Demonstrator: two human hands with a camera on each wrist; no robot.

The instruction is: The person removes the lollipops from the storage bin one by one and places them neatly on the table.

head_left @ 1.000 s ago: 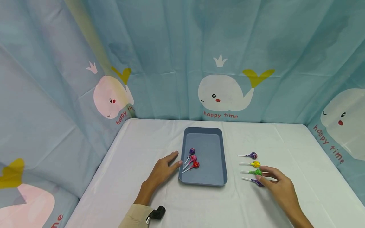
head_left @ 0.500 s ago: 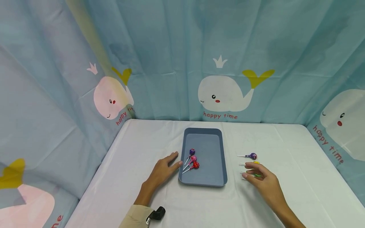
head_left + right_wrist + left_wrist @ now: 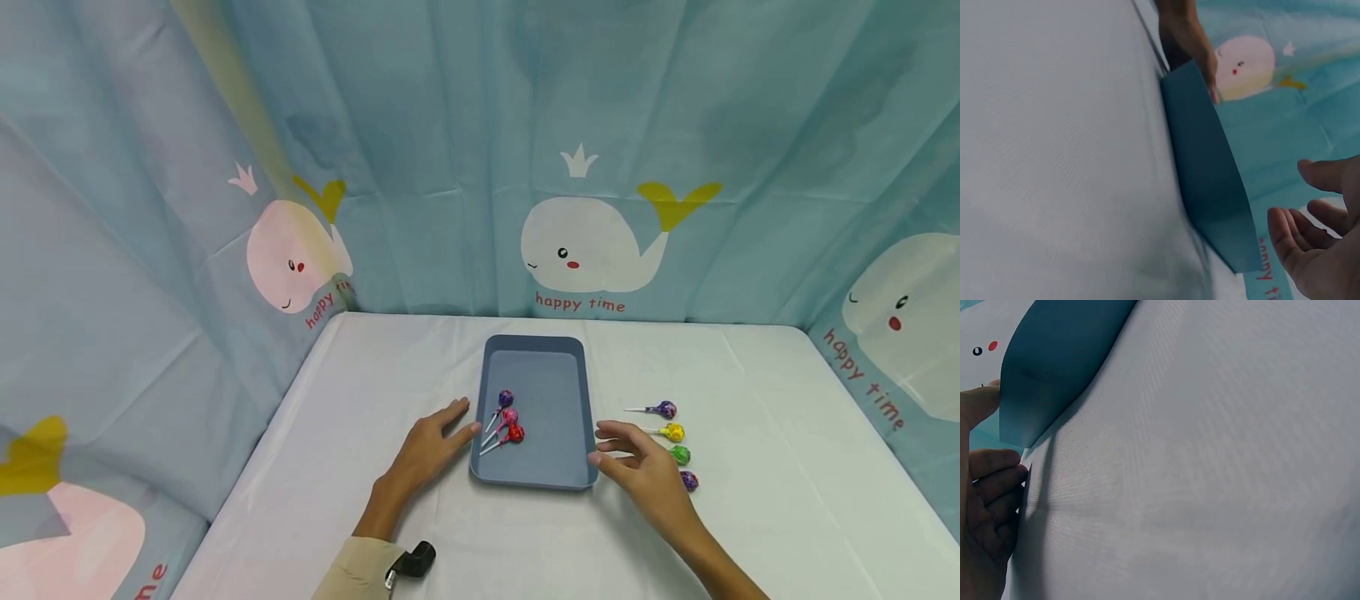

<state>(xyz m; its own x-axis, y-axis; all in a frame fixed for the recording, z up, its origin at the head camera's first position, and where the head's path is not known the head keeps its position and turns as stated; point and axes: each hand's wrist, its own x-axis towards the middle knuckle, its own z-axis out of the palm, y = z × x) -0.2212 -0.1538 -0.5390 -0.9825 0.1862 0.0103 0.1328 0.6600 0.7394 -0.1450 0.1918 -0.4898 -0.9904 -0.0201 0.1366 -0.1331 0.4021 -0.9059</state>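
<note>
A blue-grey tray [image 3: 551, 392] lies on the white-covered table. Inside it, near the left wall, are a purple lollipop [image 3: 506, 398], a pink lollipop [image 3: 509, 416] and a red lollipop [image 3: 516, 433]. My left hand [image 3: 427, 450] rests at the tray's left side, thumb at the rim and fingers extended. At the tray's right edge is my right hand [image 3: 648, 471], its thumb and loosely bent fingers apart with nothing between them in the right wrist view. Beyond it sit a yellow lollipop [image 3: 675, 432], a green lollipop [image 3: 681, 455] and a purple lollipop [image 3: 689, 481], their sticks partly hidden by the hand.
Another purple lollipop [image 3: 666, 409] heads the row right of the tray. A blue curtain [image 3: 450, 167] with printed whales hangs behind and along both sides. Near the left sleeve [image 3: 360, 571] is a small black device [image 3: 414, 559].
My right hand has moved left from the row of lollipops to the tray's right edge, uncovering the lollipop heads. The left hand, tray and lollipops have kept their places.
</note>
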